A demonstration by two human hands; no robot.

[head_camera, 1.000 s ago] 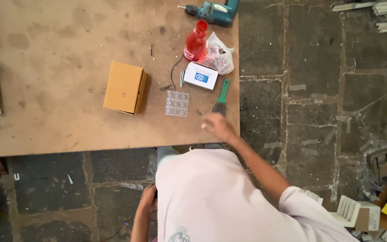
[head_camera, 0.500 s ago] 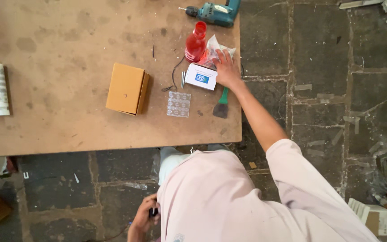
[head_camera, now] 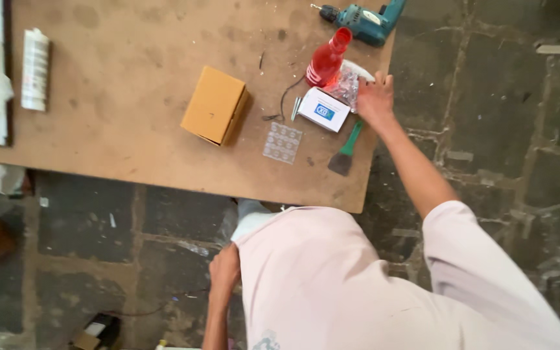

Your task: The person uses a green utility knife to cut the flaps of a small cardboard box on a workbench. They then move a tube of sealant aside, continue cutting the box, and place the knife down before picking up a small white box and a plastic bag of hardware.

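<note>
My right hand [head_camera: 374, 100] reaches across the wooden table [head_camera: 131, 149] and lies on a crinkled clear plastic bag [head_camera: 345, 83], fingers laid flat with no grip showing. A white box with a blue label [head_camera: 322, 109] sits just to its left, and a red bottle [head_camera: 325, 61] lies beyond it. A green-handled scraper [head_camera: 345, 152] lies loose on the table below my wrist. My left hand [head_camera: 225, 272] hangs down by my hip under the table edge, with its fingers hidden.
A tan cardboard box [head_camera: 215, 105] and a clear blister sheet [head_camera: 282, 142] lie mid-table. A teal drill [head_camera: 364, 19] is at the far corner and a white sealant tube [head_camera: 35, 68] at far left. The stone floor [head_camera: 500, 129] lies to the right.
My right hand left the green-handled scraper near the table edge, passed over the white box and now lies on the plastic bag. The scraper stays on the table.
</note>
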